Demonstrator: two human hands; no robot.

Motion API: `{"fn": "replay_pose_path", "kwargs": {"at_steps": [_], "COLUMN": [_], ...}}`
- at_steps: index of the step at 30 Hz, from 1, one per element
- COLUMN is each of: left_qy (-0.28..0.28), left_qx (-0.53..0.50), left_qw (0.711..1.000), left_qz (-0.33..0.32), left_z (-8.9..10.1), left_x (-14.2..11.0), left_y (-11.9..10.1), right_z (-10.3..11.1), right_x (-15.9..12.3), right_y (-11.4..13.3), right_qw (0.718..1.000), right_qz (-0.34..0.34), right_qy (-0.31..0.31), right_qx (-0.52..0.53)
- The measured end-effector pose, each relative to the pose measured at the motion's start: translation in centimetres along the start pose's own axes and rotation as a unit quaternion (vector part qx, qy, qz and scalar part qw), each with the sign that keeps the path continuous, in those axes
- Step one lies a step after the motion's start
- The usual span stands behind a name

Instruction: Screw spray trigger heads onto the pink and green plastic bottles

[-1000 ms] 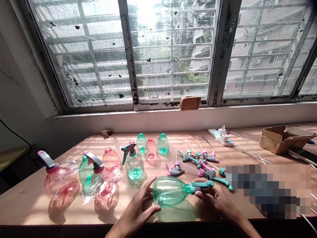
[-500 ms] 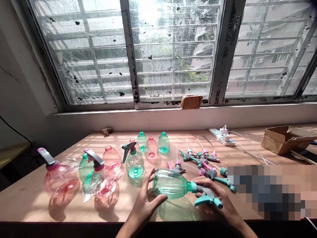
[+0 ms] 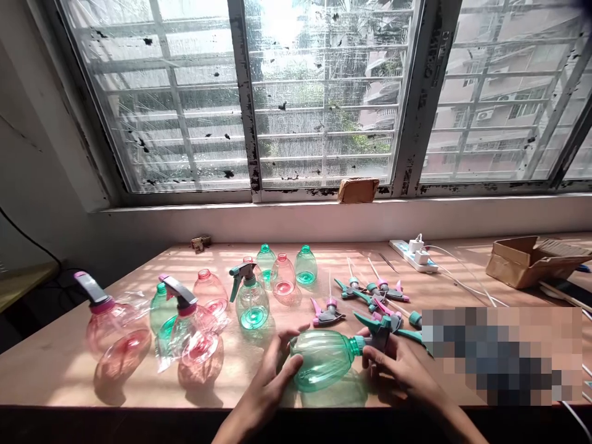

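Note:
A clear green spray bottle (image 3: 324, 361) lies sideways in the air just over the table's front part, its base to the left. My left hand (image 3: 276, 365) is closed around the base end. At the neck, my right hand (image 3: 400, 364) grips the collar of the grey-and-green trigger head (image 3: 381, 330), whose lever points up and away from me. Beyond my hands lie several loose trigger heads (image 3: 370, 297) with thin tubes, pink and green. One pink-and-grey trigger head (image 3: 330, 313) rests nearest the bottle. Some right-hand fingers are hidden behind the neck.
A green bottle with its sprayer (image 3: 252, 305) stands left of centre. Two pink sprayer bottles, one (image 3: 113, 327) at far left, stand beside plastic wrap. Capless bottles (image 3: 306, 265) stand behind. A power strip (image 3: 413, 256) and an open cardboard box (image 3: 531, 262) sit at right.
The spray bottle has been rolled about its long axis: its lever pointed towards me before and now points away. My right hand has shifted back to the collar, and the bottle sits slightly lower.

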State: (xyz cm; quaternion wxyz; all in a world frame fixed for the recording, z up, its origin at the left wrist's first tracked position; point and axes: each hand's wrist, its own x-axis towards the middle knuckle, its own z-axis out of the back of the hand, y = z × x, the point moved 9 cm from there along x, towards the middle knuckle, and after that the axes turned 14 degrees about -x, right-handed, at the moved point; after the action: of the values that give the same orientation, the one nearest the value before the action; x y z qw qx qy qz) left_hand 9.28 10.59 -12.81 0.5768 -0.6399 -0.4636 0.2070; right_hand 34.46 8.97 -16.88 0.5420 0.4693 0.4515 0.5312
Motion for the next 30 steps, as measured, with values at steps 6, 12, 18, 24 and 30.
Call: {"fn": "replay_pose_path", "kwargs": {"at_steps": [6,12,18,24,30], "left_qy": [0.033,-0.006,-0.019,-0.014,-0.016], "left_qx": [0.038,0.056,0.076,0.084,0.021], "left_qw": [0.999,0.998,0.997,0.996,0.999], "left_qz": [-0.008,0.042,0.022,0.033,0.042], "left_z": [-0.4,0.7,0.5,0.0,0.4], "left_x": [0.0,0.4,0.6,0.3,0.2], "left_y": [0.1,1.9,1.8,0.9,1.7], "right_z": [0.1,-0.2,1.0,1.6,1.0], "right_x": [0.3,0.0,-0.7,-0.5,-0.9], "right_y": [-0.2,-1.5,1.2,2.2,0.5], "right_qw": [1.000,0.996,0.998,0.987,0.999], "right_qz": [-0.004,-0.048,0.050,0.082,0.012], "right_qy": [0.003,-0.008,-0.018,0.008,-0.033], "right_qx": [0.011,0.077,-0.037,-0.139,0.025]}}
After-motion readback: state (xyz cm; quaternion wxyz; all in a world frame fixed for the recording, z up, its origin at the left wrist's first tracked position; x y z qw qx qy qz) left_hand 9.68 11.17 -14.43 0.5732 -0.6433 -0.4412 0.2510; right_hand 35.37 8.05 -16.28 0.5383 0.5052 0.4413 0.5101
